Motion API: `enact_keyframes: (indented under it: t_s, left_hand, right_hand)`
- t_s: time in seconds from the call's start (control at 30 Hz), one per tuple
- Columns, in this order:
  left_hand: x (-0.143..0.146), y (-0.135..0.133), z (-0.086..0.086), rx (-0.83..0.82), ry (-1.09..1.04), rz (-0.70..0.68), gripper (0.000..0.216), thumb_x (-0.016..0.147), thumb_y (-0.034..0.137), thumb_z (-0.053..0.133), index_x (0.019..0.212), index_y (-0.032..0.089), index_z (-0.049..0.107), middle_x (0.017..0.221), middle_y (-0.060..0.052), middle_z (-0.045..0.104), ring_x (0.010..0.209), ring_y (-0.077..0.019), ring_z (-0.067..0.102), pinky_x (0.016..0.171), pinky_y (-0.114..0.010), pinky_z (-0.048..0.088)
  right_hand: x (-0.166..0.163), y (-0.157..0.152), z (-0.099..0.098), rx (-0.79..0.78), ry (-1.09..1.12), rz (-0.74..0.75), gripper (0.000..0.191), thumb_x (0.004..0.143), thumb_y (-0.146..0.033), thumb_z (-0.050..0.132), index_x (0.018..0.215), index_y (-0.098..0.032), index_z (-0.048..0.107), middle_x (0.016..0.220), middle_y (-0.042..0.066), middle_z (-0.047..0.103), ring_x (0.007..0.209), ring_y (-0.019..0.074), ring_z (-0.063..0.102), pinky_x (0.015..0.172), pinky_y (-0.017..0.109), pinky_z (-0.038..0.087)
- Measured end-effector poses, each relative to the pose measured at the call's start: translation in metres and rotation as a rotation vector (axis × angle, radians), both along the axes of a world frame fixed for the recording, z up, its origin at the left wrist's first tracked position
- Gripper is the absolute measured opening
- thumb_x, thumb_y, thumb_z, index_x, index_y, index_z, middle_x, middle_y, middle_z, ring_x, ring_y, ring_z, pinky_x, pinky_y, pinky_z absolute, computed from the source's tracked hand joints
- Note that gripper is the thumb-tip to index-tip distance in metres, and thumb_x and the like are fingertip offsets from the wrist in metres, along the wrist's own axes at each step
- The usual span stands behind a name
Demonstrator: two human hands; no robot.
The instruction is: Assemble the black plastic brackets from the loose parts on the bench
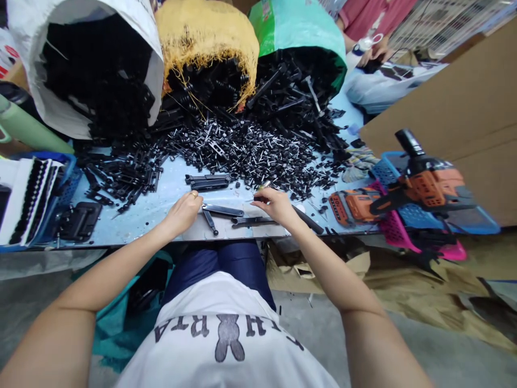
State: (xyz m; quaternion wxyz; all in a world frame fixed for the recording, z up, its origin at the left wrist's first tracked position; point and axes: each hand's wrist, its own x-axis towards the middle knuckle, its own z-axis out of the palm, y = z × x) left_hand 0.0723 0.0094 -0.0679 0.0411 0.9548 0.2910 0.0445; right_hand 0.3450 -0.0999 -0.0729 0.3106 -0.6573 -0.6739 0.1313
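Note:
My left hand (183,213) is closed at the near edge of the table, its fingers pressed on the joint end of a black hinged bar part (224,210). One short leg of that part angles down toward the table edge. My right hand (274,206) pinches at the front of a heap of small black-headed metal pins (262,151); what sits between its fingertips is too small to name. Below it lies an open-end wrench (254,221), its right end hidden by the hand. Several folded black bar parts (208,182) rest beyond my hands.
Behind the pins, a white sack (155,54), a yellow sack (205,27) and a green sack (299,27) spill black parts. On the right, an orange cordless impact driver (432,183) lies on baskets. A blue basket (75,178) stands left. Another person's hands (375,54) show at the back right.

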Motion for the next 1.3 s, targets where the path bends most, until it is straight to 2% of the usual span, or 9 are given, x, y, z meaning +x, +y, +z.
enact_keyframes:
  t_s: [0.2,0.3,0.5,0.6,0.7,0.97,1.13,1.23,1.3]
  left_hand:
    - [0.004,0.004,0.013,0.045,0.107,-0.188,0.030,0.079,-0.005,0.033,0.084,0.010,0.058,0.087,-0.011,0.054,0.082,-0.0206,0.051,0.071,-0.031,0.043]
    - [0.007,0.005,0.010,0.052,0.102,-0.143,0.028,0.081,-0.003,0.033,0.085,0.010,0.059,0.086,-0.011,0.054,0.083,-0.0205,0.052,0.072,-0.031,0.043]
    - [0.002,-0.002,-0.030,0.079,-0.116,-0.105,0.025,0.092,0.017,0.036,0.094,0.009,0.059,0.090,-0.012,0.058,0.086,-0.0193,0.053,0.079,-0.031,0.043]
    - [-0.003,-0.005,-0.048,0.103,-0.188,-0.101,0.028,0.093,0.020,0.035,0.107,0.013,0.058,0.099,-0.012,0.061,0.092,-0.0198,0.054,0.077,-0.033,0.041]
    - [-0.006,-0.003,-0.053,0.104,-0.252,-0.061,0.028,0.093,0.024,0.037,0.110,0.018,0.059,0.103,-0.009,0.063,0.099,-0.0197,0.054,0.078,-0.034,0.038]
    - [-0.007,-0.006,-0.052,0.125,-0.300,-0.083,0.031,0.092,0.025,0.039,0.114,0.015,0.058,0.109,-0.012,0.062,0.105,-0.0226,0.055,0.086,-0.038,0.037]
    - [0.008,-0.015,-0.051,0.109,-0.256,-0.294,0.037,0.090,0.028,0.042,0.123,0.014,0.052,0.122,-0.014,0.056,0.121,-0.0243,0.046,0.103,-0.047,0.029]
    - [0.018,-0.016,-0.050,0.110,-0.214,-0.424,0.043,0.091,0.033,0.042,0.127,0.011,0.048,0.128,-0.015,0.051,0.123,-0.0250,0.043,0.107,-0.046,0.024]
    - [0.023,-0.013,-0.049,0.097,-0.150,-0.483,0.048,0.090,0.036,0.044,0.129,0.009,0.045,0.130,-0.016,0.049,0.118,-0.0254,0.046,0.103,-0.043,0.030]
  right_hand:
    - [-0.006,-0.003,-0.002,-0.027,0.057,0.036,0.016,0.078,-0.028,0.066,0.084,-0.015,0.061,0.077,0.003,0.060,0.063,0.0131,0.054,0.061,0.024,0.044]
    - [-0.008,-0.005,-0.002,-0.031,0.059,0.029,0.017,0.079,-0.031,0.065,0.083,-0.015,0.059,0.076,0.003,0.059,0.063,0.0131,0.054,0.061,0.024,0.044]
    - [-0.009,-0.012,-0.002,-0.026,0.066,-0.010,0.022,0.080,-0.035,0.065,0.083,-0.016,0.056,0.073,0.002,0.059,0.062,0.0139,0.055,0.060,0.025,0.044]
    - [-0.010,-0.014,-0.001,-0.022,0.070,0.055,0.024,0.083,-0.038,0.061,0.080,-0.016,0.056,0.073,0.004,0.058,0.062,0.0139,0.055,0.059,0.025,0.044]
    - [-0.014,-0.014,0.000,0.000,0.051,0.153,0.023,0.088,-0.037,0.056,0.081,-0.015,0.056,0.076,0.004,0.058,0.065,0.0137,0.054,0.061,0.024,0.043]
    - [-0.029,-0.009,0.003,-0.069,-0.509,0.317,0.016,0.093,-0.017,0.045,0.085,-0.013,0.058,0.085,0.009,0.056,0.080,0.0182,0.052,0.067,0.026,0.040]
    - [-0.025,-0.013,-0.014,-0.009,-0.432,0.437,0.021,0.096,-0.025,0.043,0.100,-0.014,0.060,0.098,0.011,0.059,0.088,0.0189,0.054,0.075,0.029,0.044]
    - [-0.016,-0.022,-0.031,0.068,-0.306,0.405,0.034,0.094,-0.038,0.047,0.118,-0.015,0.054,0.112,0.012,0.056,0.098,0.0204,0.053,0.084,0.033,0.043]
    - [-0.011,-0.028,-0.041,0.043,-0.340,0.369,0.042,0.093,-0.042,0.048,0.127,-0.017,0.049,0.116,0.012,0.054,0.101,0.0213,0.052,0.085,0.034,0.043]
